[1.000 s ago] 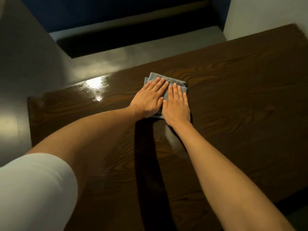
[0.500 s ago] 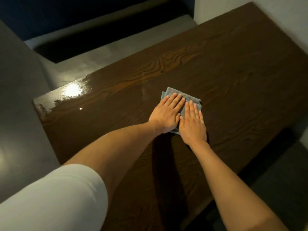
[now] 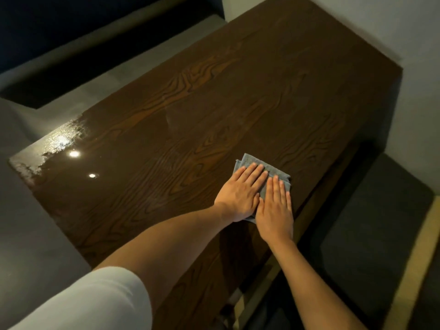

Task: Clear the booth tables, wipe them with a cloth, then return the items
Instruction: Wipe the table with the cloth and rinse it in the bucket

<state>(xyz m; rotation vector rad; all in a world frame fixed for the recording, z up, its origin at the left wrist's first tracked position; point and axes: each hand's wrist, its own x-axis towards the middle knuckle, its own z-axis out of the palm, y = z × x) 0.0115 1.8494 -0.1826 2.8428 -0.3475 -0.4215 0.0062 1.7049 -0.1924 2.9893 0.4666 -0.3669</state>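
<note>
A folded grey-blue cloth lies flat on the dark wooden booth table, close to the table's near right edge. My left hand presses on the cloth with straight fingers side by side. My right hand lies flat beside it, fingers straight, pressing the cloth's right part. Most of the cloth is hidden under the two hands. Nothing else stands on the tabletop.
A wet, shiny patch with light reflections covers the table's far left corner. A grey booth seat runs behind the table and another dark seat lies to the right. A pale wall meets the table's far end.
Both hands have slid the cloth toward me and to the right, from the middle of the table to near its right edge. More of the tabletop shows behind them.
</note>
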